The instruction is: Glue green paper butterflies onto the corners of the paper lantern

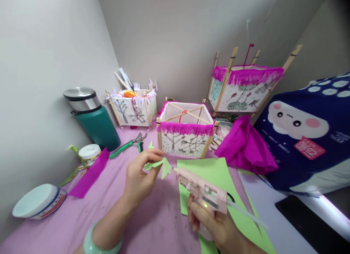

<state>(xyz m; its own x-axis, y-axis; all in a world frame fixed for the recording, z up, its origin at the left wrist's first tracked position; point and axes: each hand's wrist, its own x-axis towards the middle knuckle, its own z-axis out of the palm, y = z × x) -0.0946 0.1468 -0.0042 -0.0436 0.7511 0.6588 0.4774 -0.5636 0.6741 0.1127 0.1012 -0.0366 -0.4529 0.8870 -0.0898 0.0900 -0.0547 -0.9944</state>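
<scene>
A small green paper cutout (pixel 162 166) is held above the pink table cover (pixel 153 221), near the middle of the scene. The left hand (pixel 139 177) pinches it between thumb and fingers, which are closed on the paper. The right hand (pixel 216 225) is wrapped tightly around a pink glue gun (pixel 202 190), and the nozzle of the gun points left and almost touches the cutout. A clear glue stick comes out of the back of the gun, to the right.

Under the gun lies a green paper sheet (pixel 216 170). Just behind the hands stands a small lantern with pink fringe (pixel 185 132). To the right of it is a heap of pink crepe paper (pixel 246 146). Farther left lie green-handled pliers (pixel 128 144), and behind them a green thermos (pixel 93 117) stands near the wall. Far right, a bigger lantern (pixel 243 86) leans at the wall.
</scene>
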